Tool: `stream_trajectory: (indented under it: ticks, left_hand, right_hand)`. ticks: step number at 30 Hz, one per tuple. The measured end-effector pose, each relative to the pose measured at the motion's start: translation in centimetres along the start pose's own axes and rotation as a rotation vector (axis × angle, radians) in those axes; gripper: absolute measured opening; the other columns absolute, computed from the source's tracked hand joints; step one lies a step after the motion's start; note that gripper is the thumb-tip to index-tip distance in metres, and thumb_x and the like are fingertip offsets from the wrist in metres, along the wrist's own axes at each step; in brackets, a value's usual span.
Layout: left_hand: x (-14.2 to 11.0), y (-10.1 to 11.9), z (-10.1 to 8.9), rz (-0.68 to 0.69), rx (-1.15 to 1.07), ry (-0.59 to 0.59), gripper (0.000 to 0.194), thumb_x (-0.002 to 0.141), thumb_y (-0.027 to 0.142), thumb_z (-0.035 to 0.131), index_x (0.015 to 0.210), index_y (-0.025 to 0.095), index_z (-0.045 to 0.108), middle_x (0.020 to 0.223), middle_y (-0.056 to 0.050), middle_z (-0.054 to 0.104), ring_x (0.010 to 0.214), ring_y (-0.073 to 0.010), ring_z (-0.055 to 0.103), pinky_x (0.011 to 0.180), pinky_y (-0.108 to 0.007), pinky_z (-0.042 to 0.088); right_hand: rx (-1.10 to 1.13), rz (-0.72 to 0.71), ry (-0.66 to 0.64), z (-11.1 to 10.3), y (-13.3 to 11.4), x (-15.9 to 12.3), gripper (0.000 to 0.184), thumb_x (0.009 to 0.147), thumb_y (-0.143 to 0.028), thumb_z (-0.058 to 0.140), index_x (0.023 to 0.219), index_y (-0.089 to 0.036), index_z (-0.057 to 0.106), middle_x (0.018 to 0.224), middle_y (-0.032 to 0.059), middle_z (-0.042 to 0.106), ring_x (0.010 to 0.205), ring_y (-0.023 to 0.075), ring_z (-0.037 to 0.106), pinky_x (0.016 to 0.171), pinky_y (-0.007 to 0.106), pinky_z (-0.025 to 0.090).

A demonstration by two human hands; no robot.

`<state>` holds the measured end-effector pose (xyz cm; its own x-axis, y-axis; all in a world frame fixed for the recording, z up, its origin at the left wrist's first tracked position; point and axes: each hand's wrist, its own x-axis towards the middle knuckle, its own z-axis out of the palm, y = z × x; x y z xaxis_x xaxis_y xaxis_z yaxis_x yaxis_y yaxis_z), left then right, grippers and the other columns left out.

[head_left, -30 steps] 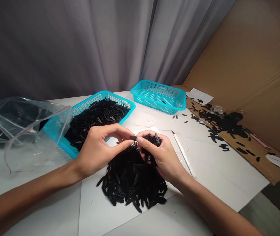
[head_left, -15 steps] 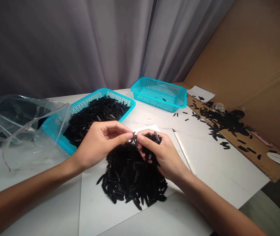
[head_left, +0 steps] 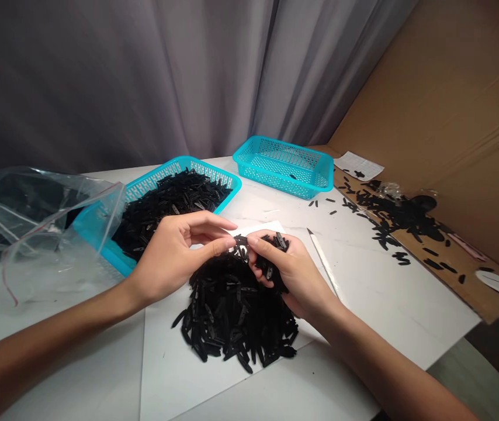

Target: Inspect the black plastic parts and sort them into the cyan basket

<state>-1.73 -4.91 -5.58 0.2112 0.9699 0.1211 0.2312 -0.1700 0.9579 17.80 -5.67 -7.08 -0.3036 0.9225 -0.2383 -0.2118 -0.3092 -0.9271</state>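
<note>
Between my two hands is a small, long black piece (head_left: pixel 241 240), pinched at one end by the thumb and fingertips of my left hand (head_left: pixel 175 251). The thumb of my right hand (head_left: pixel 291 266) presses its other end. Curled in the right palm are several more black pieces (head_left: pixel 271 272), some showing a grey strip with small holes. Below both hands a heap of the same black pieces (head_left: pixel 236 321) lies on a white sheet (head_left: pixel 166 374). What exactly these pieces are, I cannot make out.
Behind my left hand a blue basket (head_left: pixel 227 202) is full of black pieces. Another blue basket (head_left: pixel 284 184) stands farther back with one piece inside. A clear plastic bag (head_left: pixel 56 234) lies left, a white pen-like tool (head_left: pixel 326 263) right. Black pieces (head_left: pixel 407 216) scatter over cardboard (head_left: pixel 481 301).
My hands have drawn slightly apart, and more of the black piece shows between the fingertips. The right hand has shifted a little to the right. The heap and baskets stay put.
</note>
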Motion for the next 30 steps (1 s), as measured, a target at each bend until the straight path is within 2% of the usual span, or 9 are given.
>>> stream_trajectory:
  ticks: [8, 12, 15, 17, 19, 20, 22, 26, 30]
  left_hand:
    - [0.0, 0.2, 0.0, -0.012, 0.003, -0.007, 0.018, 0.082, 0.03, 0.08, 0.096, 0.02, 0.078, 0.089, -0.003, 0.08, 0.084, -0.0169, 0.076, 0.079, -0.023, 0.063]
    - [-0.1, 0.6, 0.2, 0.013, 0.069, -0.011, 0.008, 0.083, 0.025, 0.077, 0.088, 0.019, 0.08, 0.085, -0.003, 0.08, 0.081, -0.0167, 0.076, 0.076, -0.021, 0.062]
    - [-0.3, 0.6, 0.2, 0.125, 0.209, 0.042, 0.006, 0.085, 0.022, 0.074, 0.084, 0.019, 0.08, 0.081, -0.002, 0.08, 0.075, -0.0163, 0.075, 0.069, -0.021, 0.062]
    - [-0.5, 0.3, -0.2, 0.322, 0.349, 0.081, 0.007, 0.086, 0.02, 0.073, 0.086, 0.021, 0.08, 0.083, -0.003, 0.08, 0.078, -0.0186, 0.076, 0.074, -0.026, 0.064]
    - [-0.7, -0.3, -1.1, 0.566, 0.47, 0.025, 0.013, 0.087, 0.018, 0.072, 0.094, 0.024, 0.081, 0.091, -0.004, 0.081, 0.088, -0.0234, 0.078, 0.085, -0.035, 0.066]
    - [-0.7, -0.5, -1.6, 0.656, 0.506, -0.058, 0.019, 0.087, 0.019, 0.072, 0.102, 0.027, 0.08, 0.098, -0.004, 0.081, 0.094, -0.0257, 0.078, 0.089, -0.038, 0.066]
    - [-0.9, -1.0, -2.6, 0.749, 0.53, -0.206, 0.035, 0.089, 0.018, 0.071, 0.119, 0.034, 0.075, 0.111, -0.001, 0.079, 0.101, -0.0274, 0.077, 0.091, -0.037, 0.067]
    - [-0.9, -1.2, -3.7, 0.74, 0.57, -0.375, 0.054, 0.09, 0.013, 0.067, 0.136, 0.04, 0.062, 0.124, 0.003, 0.074, 0.104, -0.0289, 0.076, 0.086, -0.032, 0.07]
    - [-0.6, -0.9, -3.8, 0.698, 0.543, -0.379, 0.052, 0.09, 0.013, 0.068, 0.133, 0.041, 0.064, 0.117, 0.004, 0.077, 0.1, -0.0281, 0.077, 0.08, -0.029, 0.072]
  right_hand:
    - [-0.035, -0.022, 0.015, -0.1, 0.1, 0.0, 0.025, 0.083, -0.037, 0.077, 0.078, -0.017, 0.064, 0.068, -0.0026, 0.056, 0.054, 0.008, 0.047, 0.043, 0.018, 0.032]
    - [-0.103, -0.053, 0.032, 0.0, 0.0, -0.1, 0.025, 0.082, -0.04, 0.078, 0.082, -0.017, 0.068, 0.068, -0.0026, 0.056, 0.054, 0.0087, 0.048, 0.044, 0.019, 0.034]
    - [-0.08, -0.028, 0.019, 0.0, 0.0, -0.1, 0.027, 0.081, -0.042, 0.079, 0.081, -0.017, 0.067, 0.068, -0.0025, 0.056, 0.055, 0.0088, 0.048, 0.044, 0.019, 0.033]
    - [-0.038, 0.005, -0.012, -0.1, -0.1, 0.0, 0.03, 0.082, -0.043, 0.077, 0.078, -0.017, 0.065, 0.069, -0.0021, 0.055, 0.054, 0.0085, 0.047, 0.044, 0.019, 0.032]
    - [-0.006, 0.037, -0.062, -0.2, -0.2, 0.1, 0.034, 0.084, -0.046, 0.075, 0.073, -0.016, 0.063, 0.069, -0.0015, 0.055, 0.054, 0.0081, 0.047, 0.043, 0.018, 0.032]
    - [0.002, 0.049, -0.091, -0.3, -0.2, 0.1, 0.036, 0.085, -0.046, 0.074, 0.072, -0.015, 0.062, 0.068, -0.0012, 0.055, 0.054, 0.0079, 0.048, 0.042, 0.018, 0.032]
    - [0.014, 0.07, -0.151, -0.4, -0.3, 0.2, 0.037, 0.086, -0.047, 0.074, 0.072, -0.015, 0.061, 0.068, -0.0009, 0.055, 0.053, 0.0074, 0.047, 0.042, 0.017, 0.031]
    - [0.037, 0.066, -0.214, -0.6, -0.5, 0.1, 0.036, 0.086, -0.048, 0.074, 0.075, -0.015, 0.063, 0.067, -0.001, 0.055, 0.052, 0.0074, 0.048, 0.04, 0.016, 0.028]
    - [0.036, 0.078, -0.236, -0.6, -0.7, -0.1, 0.034, 0.081, -0.046, 0.08, 0.076, -0.016, 0.064, 0.067, -0.0018, 0.057, 0.052, 0.0077, 0.05, 0.039, 0.016, 0.028]
